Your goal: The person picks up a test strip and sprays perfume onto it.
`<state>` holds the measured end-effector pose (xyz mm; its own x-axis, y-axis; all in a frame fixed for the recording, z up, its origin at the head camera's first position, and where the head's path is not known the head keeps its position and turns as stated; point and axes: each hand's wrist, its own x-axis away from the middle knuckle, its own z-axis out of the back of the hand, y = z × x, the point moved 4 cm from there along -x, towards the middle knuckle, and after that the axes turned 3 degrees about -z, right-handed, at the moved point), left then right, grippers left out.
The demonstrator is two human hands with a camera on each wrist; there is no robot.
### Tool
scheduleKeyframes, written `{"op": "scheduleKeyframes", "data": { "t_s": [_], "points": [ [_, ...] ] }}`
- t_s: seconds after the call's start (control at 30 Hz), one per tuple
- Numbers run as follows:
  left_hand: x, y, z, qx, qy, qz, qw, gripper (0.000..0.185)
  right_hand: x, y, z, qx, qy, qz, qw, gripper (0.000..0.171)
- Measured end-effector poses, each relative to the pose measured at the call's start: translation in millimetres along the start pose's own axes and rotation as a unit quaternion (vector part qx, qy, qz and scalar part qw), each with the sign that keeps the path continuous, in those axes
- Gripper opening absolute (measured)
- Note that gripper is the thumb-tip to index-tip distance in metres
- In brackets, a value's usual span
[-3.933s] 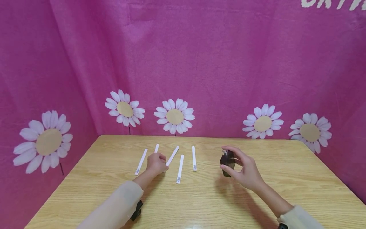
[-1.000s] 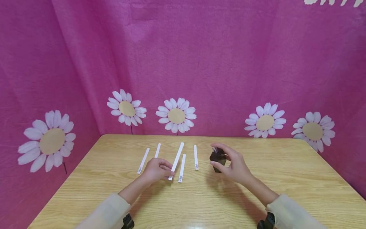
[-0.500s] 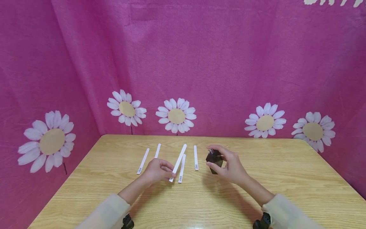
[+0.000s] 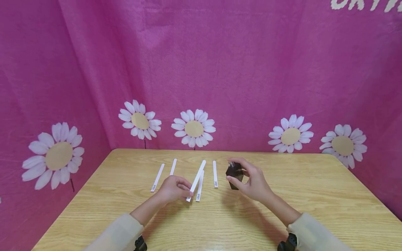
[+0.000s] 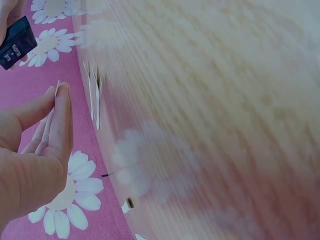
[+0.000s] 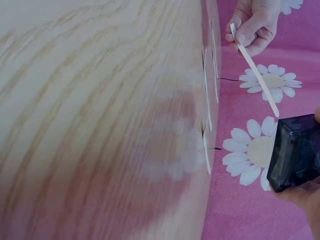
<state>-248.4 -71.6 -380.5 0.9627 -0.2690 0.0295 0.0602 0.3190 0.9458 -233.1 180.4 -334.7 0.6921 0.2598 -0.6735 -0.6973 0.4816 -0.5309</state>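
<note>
My left hand (image 4: 176,189) pinches the near end of a white paper strip (image 4: 196,180), lifted off the wooden table (image 4: 314,195) and slanting up toward the right. The right wrist view shows this strip (image 6: 256,75) held in the left hand (image 6: 252,25). My right hand (image 4: 251,181) grips a small dark glass bottle (image 4: 234,173) just right of the strip's far end; the same bottle (image 6: 295,152) fills the right wrist view's edge and appears as a dark bottle (image 5: 16,42) in the left wrist view.
Several more white strips lie on the table: one at far left (image 4: 157,177), one behind my left hand (image 4: 173,166), one under the lifted strip (image 4: 199,188), one nearest the bottle (image 4: 215,174). Pink daisy-print cloth (image 4: 201,69) walls the back and sides.
My left hand has picked a strip off the table and tilted its far end toward the bottle. My right hand has carried the bottle left, close to the strip's tip.
</note>
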Motion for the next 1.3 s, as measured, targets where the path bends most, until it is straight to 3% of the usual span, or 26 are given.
{"op": "scheduleKeyframes", "data": {
  "t_s": [0.2,0.53,0.77,1.0,1.3],
  "points": [
    [-0.2,-2.1,-1.4,0.0,-0.001,0.004,1.0,0.019,1,-3,0,-0.004,0.005,0.021,1.0,0.047],
    [1.9,-1.5,-1.1,-0.005,0.012,0.01,0.9999,0.02,4,1,7,0.013,-0.009,-0.027,1.0,0.051],
    [6.1,-11.9,8.2,-0.025,0.06,0.039,0.9971,0.019,6,3,7,0.027,-0.013,-0.02,0.999,0.052],
    [2.7,-21.5,14.9,-0.01,0.119,0.075,0.99,0.014,6,3,6,0.045,-0.011,-0.008,0.999,0.053],
    [-2.0,-22.8,17.8,-0.012,0.134,0.085,0.9872,0.012,7,1,7,0.035,-0.004,-0.001,0.999,0.054]
  ]
}}
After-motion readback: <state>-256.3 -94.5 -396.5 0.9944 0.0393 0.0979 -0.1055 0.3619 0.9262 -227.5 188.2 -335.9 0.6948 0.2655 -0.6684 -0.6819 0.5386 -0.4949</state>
